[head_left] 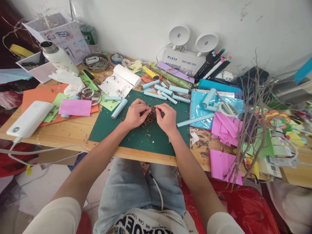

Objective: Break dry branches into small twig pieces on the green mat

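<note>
A small heap of dry brown plant bits [149,118] lies on the dark green mat [156,144]. My left hand [136,113] is at the heap's left side, thumb and fingertips pinched together. Opposite it, my right hand [166,117] pinches at the heap's upper right edge. What sits between the fingertips is too small to make out. Beyond the hands lie several rolled light blue paper tubes [179,89]. One blue tube [119,108] rests just left of my left hand, and a longer one [195,120] lies right of my right hand.
Scissors [227,109] lie on a blue plastic packet [195,97] at the right, near pink paper [225,128] and upright dry twigs [255,107]. At the left are a white power bank [29,118] with its cable and an open bottle [59,58]. A two-headed lamp [182,58] stands behind.
</note>
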Available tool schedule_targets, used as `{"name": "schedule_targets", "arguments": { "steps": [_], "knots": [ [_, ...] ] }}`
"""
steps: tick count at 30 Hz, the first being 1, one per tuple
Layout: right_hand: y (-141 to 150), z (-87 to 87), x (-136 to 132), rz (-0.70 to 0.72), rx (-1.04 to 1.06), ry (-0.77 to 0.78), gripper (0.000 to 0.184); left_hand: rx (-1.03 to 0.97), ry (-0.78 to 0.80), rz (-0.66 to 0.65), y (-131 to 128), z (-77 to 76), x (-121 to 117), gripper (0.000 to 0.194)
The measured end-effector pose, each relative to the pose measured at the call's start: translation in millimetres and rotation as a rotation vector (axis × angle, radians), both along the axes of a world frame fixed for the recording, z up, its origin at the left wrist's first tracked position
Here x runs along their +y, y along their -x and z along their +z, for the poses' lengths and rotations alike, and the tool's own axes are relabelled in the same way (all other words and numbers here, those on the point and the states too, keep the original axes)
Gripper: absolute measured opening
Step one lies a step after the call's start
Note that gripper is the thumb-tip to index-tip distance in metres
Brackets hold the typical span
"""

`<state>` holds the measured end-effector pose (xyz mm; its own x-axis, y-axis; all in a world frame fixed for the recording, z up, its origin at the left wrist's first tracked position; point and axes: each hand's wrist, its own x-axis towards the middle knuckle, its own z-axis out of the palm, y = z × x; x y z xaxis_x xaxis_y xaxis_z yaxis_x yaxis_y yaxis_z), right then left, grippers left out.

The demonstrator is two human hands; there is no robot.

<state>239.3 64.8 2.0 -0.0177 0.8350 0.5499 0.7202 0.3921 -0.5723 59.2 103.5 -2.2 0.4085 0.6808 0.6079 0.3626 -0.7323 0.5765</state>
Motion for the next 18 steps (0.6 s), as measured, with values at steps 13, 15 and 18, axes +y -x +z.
{"name": "schedule_targets", "arguments": {
  "steps": [13,15,18],
  "knots": [
    [0.7,-0.3,-0.7,0.044,-0.011,0.004,0.016,0.028,0.003,-0.013,-0.3,-0.2,-0.1,0.021],
    [-1.4,0.2,-0.4,0.023,0.003,0.005,0.017,0.019,-0.001,-0.008,-0.1,0.1,0.2,0.021],
    [-1.3,0.6,-1.3,0.063,0.027,0.029,0.016,0.016,0.01,-0.001,0.0,-0.7,0.8,0.022]
  ]
}}
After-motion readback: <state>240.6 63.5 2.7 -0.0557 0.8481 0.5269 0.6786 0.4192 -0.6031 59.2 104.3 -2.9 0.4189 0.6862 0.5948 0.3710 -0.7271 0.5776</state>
